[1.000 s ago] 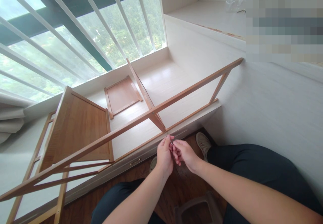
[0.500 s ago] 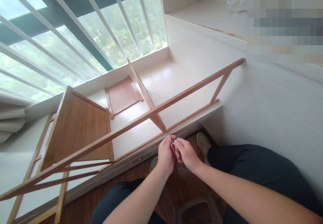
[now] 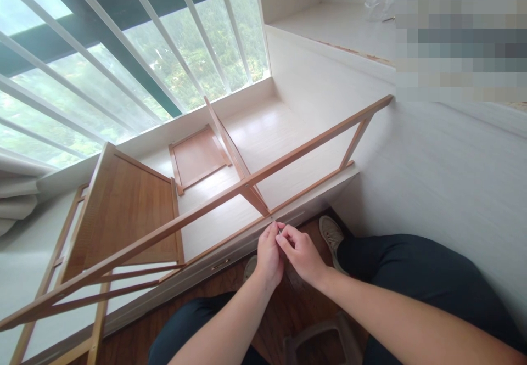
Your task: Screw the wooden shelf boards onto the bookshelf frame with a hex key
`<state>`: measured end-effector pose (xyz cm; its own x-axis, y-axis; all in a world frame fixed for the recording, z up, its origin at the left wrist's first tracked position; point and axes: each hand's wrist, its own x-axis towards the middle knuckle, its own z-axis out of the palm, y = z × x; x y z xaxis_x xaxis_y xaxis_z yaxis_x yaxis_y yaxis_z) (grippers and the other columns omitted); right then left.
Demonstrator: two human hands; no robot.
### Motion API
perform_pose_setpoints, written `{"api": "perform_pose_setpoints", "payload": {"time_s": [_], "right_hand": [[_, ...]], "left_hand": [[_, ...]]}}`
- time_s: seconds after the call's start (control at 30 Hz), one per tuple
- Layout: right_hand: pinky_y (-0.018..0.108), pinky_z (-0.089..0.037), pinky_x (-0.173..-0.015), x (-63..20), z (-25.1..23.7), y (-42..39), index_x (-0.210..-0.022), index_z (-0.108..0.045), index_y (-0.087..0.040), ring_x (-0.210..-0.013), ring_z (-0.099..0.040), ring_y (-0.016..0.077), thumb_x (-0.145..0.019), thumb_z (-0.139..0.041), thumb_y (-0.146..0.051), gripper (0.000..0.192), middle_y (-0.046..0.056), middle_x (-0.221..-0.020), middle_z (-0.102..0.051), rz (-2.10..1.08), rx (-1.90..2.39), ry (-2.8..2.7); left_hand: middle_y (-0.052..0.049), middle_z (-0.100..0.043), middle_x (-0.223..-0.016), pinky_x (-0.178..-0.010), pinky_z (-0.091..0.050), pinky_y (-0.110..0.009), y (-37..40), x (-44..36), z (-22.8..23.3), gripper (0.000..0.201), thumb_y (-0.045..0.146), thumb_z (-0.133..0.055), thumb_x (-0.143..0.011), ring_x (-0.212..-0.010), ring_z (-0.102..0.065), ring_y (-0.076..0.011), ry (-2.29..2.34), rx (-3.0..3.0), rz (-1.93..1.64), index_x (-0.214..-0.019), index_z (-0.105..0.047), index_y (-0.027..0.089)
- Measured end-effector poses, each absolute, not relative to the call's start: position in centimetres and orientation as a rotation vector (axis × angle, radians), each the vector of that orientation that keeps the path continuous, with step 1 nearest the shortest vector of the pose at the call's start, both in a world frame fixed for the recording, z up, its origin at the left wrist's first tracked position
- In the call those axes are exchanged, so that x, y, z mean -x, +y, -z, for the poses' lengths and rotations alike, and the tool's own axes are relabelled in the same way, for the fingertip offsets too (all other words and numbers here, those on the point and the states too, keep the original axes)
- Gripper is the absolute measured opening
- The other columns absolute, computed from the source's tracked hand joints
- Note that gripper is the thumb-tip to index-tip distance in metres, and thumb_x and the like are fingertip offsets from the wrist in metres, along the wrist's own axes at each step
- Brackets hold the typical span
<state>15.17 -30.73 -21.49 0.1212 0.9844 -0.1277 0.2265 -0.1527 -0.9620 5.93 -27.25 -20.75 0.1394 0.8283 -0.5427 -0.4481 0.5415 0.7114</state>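
A small metal key [image 3: 279,231] is being pinched by both hands, left [image 3: 269,255] and right [image 3: 302,254], at the frame [image 3: 230,186] joint; it is best being kept square and turned gently.

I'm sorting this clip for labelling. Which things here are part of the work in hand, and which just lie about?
In hand:
left hand
right hand
small metal piece pinched between them
wooden frame, close to the fingertips

Lying about:
loose wooden panel on the ledge
curtain
shoe
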Motion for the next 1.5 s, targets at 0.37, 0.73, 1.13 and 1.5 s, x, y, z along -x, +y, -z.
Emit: {"api": "perform_pose_setpoints", "payload": {"time_s": [0.37, 0.73, 1.13, 1.5], "right_hand": [[0.025, -0.035, -0.059, -15.2, 21.5, -30.5, -0.073, -0.053, -0.022, -0.058, -0.052, 0.0146, -0.091, -0.057, -0.038, 0.025, -0.002, -0.063, -0.058, -1.073, 1.581, -1.269], [0.025, -0.038, -0.053, -15.3, 21.6, -29.9, -0.07, -0.055, -0.022, -0.05, -0.05, 0.0125, -0.093, -0.052, -0.041, 0.031, -0.003, -0.055, -0.055, -1.191, 1.516, -1.106], [0.019, -0.029, -0.031, -14.9, 22.7, -29.2, -0.072, -0.049, -0.021, -0.033, -0.041, 0.0092, -0.087, -0.047, -0.049, 0.032, -0.007, -0.044, -0.045, -1.69, 1.389, -0.673], [0.02, -0.033, -0.038, -14.6, 22.3, -30.0, -0.074, -0.051, -0.022, -0.038, -0.042, 0.0091, -0.093, -0.049, -0.039, 0.026, -0.007, -0.045, -0.045, -1.462, 1.418, -0.873]], "left_hand": [[0.001, -0.059, -0.06, -0.058, -0.045, -0.025, -27.0, -5.7, 20.7, 0.037, 0.047, -0.08, -0.072, -0.056, -0.056, -0.0126, 1.074, -0.443, -0.967, -0.08, -0.062, 0.015], [0.003, -0.056, -0.058, -0.051, -0.044, -0.021, -27.0, -5.8, 20.9, 0.038, 0.046, -0.081, -0.071, -0.05, -0.054, -0.0098, 1.094, -0.418, -0.978, -0.079, -0.062, 0.015], [0.005, -0.049, -0.041, -0.036, -0.037, -0.02, -27.2, -6.0, 20.9, 0.039, 0.056, -0.066, -0.083, -0.029, -0.044, -0.0115, 1.09, -0.494, -0.853, -0.084, -0.057, 0.018], [0.002, -0.057, -0.051, -0.032, -0.033, -0.019, -27.2, -5.9, 20.1, 0.04, 0.055, -0.073, -0.076, -0.034, -0.05, -0.0128, 1.134, -0.509, -0.873, -0.082, -0.058, 0.018]]}}
